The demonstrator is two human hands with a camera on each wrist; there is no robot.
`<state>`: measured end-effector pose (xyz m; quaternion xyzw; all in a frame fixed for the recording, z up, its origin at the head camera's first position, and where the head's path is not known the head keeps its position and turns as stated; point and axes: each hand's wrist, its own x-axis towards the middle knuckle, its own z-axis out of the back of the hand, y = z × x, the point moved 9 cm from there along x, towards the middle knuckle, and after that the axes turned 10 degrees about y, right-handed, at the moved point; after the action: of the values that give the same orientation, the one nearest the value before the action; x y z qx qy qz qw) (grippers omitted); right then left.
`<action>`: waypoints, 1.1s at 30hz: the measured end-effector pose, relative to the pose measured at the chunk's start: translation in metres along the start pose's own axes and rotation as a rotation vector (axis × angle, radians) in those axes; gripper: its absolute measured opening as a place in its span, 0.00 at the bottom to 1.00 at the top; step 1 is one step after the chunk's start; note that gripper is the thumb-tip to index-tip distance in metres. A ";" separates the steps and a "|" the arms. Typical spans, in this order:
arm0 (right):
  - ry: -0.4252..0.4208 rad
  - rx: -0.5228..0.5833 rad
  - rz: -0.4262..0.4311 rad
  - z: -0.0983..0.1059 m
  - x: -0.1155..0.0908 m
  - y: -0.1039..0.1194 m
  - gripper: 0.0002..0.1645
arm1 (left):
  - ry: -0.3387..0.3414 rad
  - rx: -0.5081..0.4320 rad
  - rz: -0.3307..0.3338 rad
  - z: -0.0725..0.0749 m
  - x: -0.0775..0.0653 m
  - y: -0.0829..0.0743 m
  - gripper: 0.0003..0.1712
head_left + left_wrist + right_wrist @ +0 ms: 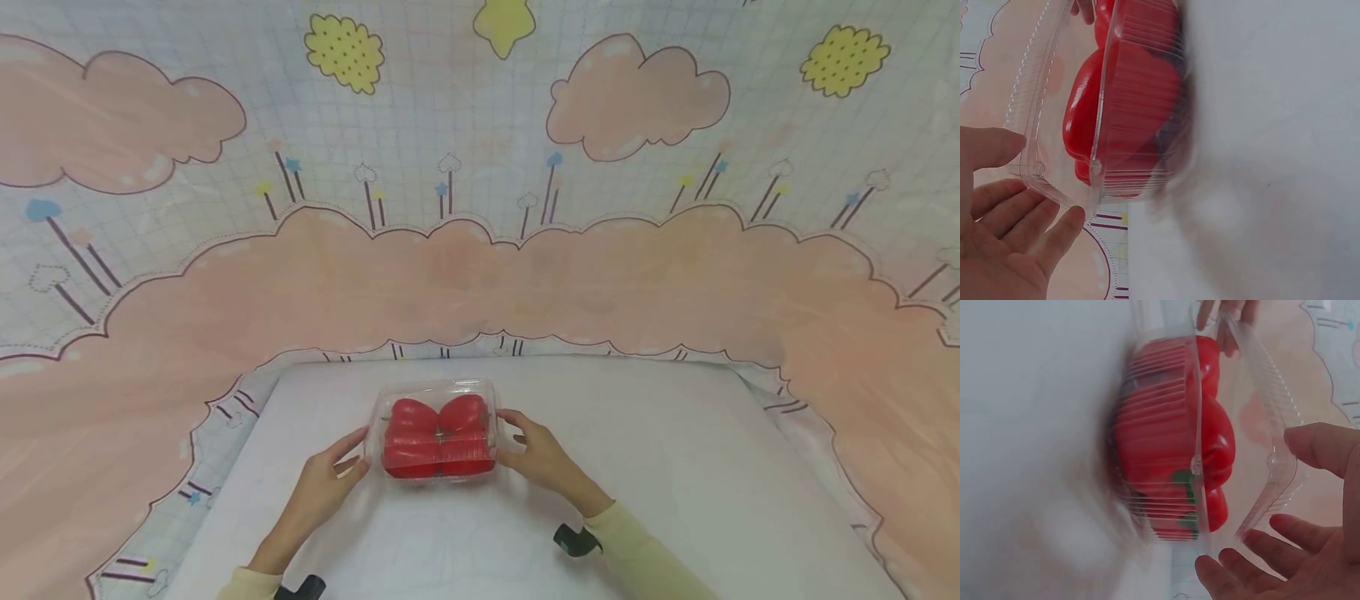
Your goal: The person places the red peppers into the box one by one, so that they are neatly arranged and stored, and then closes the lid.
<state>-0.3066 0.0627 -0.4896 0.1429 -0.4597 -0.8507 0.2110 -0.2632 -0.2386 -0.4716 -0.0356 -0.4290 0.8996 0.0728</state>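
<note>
A clear plastic clamshell box [377, 417] stands on the white table, with several red bell peppers [465, 414] inside. Green stems show through its ribbed side in the right wrist view. Its hinged lid [1272, 387] is raised at an angle above the peppers. My left hand [324, 487] holds the box's left side, thumb on the lid's edge [1025, 147] and fingers along the corner. On the opposite side my right hand [546, 457] holds the lid corner, its thumb [1319, 447] on the lid and its fingers spread along the rim.
The white tabletop [660, 467] extends around the box on all sides. Behind it hangs a patterned cloth [525, 283] with pink clouds, which also borders the table's left and right edges. A dark wrist device [577, 540] sits by the right sleeve.
</note>
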 end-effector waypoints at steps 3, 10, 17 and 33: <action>0.006 -0.003 -0.009 -0.001 0.000 -0.003 0.38 | -0.004 0.004 -0.005 -0.002 -0.001 0.002 0.30; 0.014 -0.013 0.013 -0.007 0.000 -0.012 0.40 | -0.007 -0.022 0.023 -0.007 -0.004 0.011 0.31; 0.011 -0.010 0.050 -0.011 0.000 -0.016 0.41 | 0.004 -0.120 0.076 -0.013 -0.005 0.027 0.32; -0.007 0.089 -0.001 -0.020 -0.003 -0.029 0.33 | -0.007 -0.430 0.170 -0.024 -0.008 0.047 0.27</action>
<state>-0.3022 0.0641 -0.5242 0.1493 -0.4978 -0.8301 0.2022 -0.2570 -0.2505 -0.5230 -0.0831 -0.6068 0.7904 -0.0141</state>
